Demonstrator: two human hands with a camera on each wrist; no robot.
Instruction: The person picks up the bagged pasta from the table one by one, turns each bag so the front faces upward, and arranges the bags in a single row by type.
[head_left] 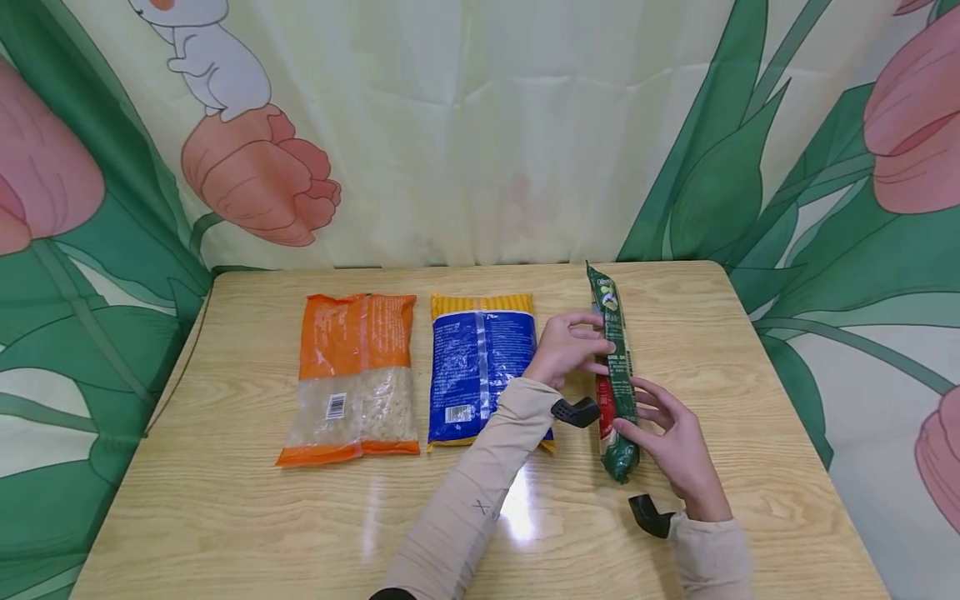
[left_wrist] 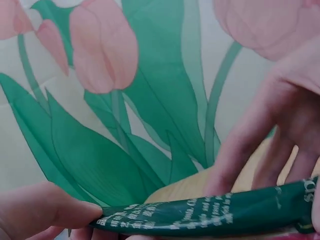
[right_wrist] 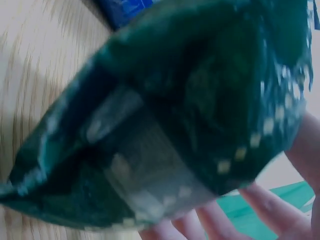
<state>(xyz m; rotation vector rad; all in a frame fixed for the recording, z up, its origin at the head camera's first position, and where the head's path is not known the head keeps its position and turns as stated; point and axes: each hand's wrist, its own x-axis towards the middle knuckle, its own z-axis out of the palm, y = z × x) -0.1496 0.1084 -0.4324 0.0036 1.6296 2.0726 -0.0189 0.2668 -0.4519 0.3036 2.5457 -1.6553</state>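
Note:
A dark green packet (head_left: 619,375) with white print and a red patch on its left side stands on its long edge, its narrow side facing up. My left hand (head_left: 566,348) grips its far half from the left, with the thumb (left_wrist: 75,210) on the printed top side. From the right, my right hand (head_left: 673,437) holds the nearer half between thumb and fingers. Close up in the right wrist view, the crimped green end (right_wrist: 200,100) hides part of the fingers behind it. A blue and yellow bag (head_left: 480,358) lies flat beside my left wrist.
At the left of the wooden table (head_left: 247,517) lies an orange bag (head_left: 356,333) with a see-through lower part showing pale contents. A curtain (head_left: 480,167) printed with tulips hangs behind the table and around its sides.

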